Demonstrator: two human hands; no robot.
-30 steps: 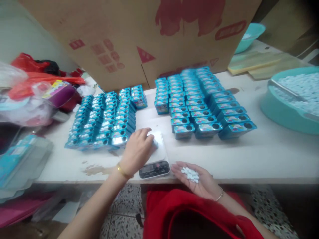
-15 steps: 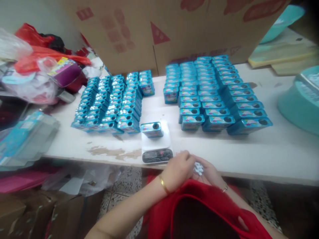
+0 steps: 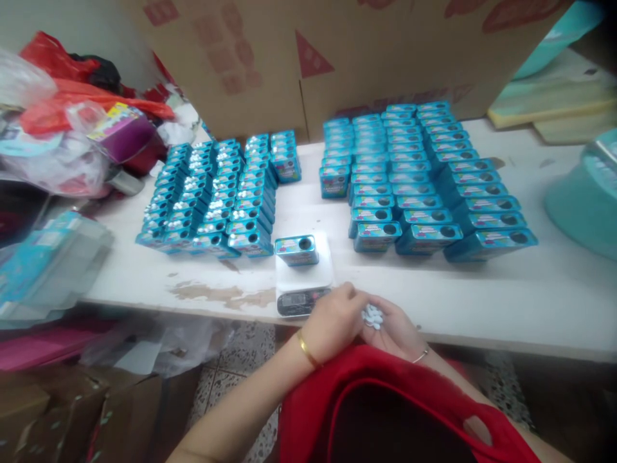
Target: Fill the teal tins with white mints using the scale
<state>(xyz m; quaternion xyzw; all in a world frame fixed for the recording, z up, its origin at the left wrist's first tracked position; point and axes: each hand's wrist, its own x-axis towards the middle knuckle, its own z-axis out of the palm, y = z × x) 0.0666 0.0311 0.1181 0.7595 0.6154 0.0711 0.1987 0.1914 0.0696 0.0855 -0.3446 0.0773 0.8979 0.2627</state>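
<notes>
In the head view, my right hand (image 3: 398, 331) is cupped around a small pile of white tablets (image 3: 372, 316) in its palm. My left hand (image 3: 336, 319), below a gold bangle, is curled against the right one beside the pile; its fingertips are hidden. Just beyond the hands lies a white digital scale (image 3: 292, 276), its dark display panel partly covered by my left hand. A blue tin (image 3: 297, 252) with a round dark opening in its top stands upright on the scale, touched by neither hand.
Rows of blue tins with white pieces on top (image 3: 209, 209) stand at left. More rows of open tins (image 3: 429, 222) stand at right, near a turquoise tub (image 3: 581, 199). A large cardboard box (image 3: 260, 71) closes off the back. Plastic bags (image 3: 58, 157) pile up at far left.
Both hands have shifted slightly left together, with the tablets still in my right palm. My left hand now overlaps the scale's panel corner. The tin on the scale stays put.
</notes>
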